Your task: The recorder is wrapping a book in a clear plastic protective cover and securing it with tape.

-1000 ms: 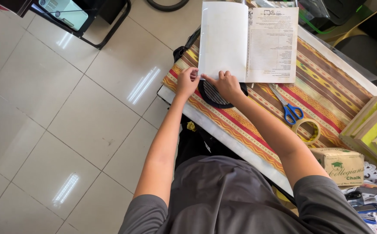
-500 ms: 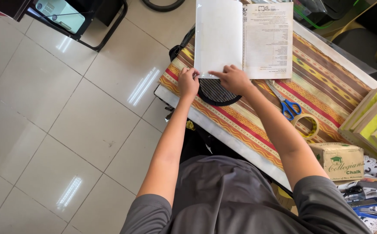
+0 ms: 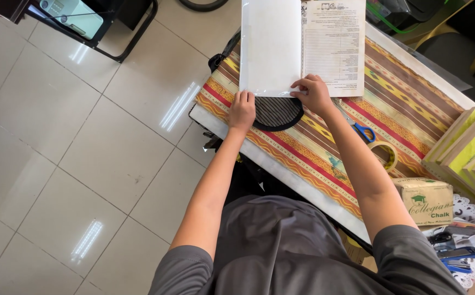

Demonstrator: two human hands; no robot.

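Note:
An open book (image 3: 303,43) lies on a striped cloth-covered table (image 3: 390,109), with a blank white left page under clear film and a printed right page. My left hand (image 3: 241,109) presses on the lower left corner of the white page, fingers curled. My right hand (image 3: 314,94) pinches the bottom edge near the book's spine. A dark round ribbed mat (image 3: 277,112) sticks out from under the book, between my hands.
Blue-handled scissors (image 3: 360,128) and a roll of tape (image 3: 385,155) lie right of my right arm. A cardboard chalk box (image 3: 428,199), stacked yellow-green books (image 3: 472,150) and staplers (image 3: 458,257) fill the right side. Tiled floor (image 3: 84,164) lies to the left.
The book has slid toward the table's far end and the view has shifted. My hands followed its bottom edge, and the right hand moved from the mat to the book's spine.

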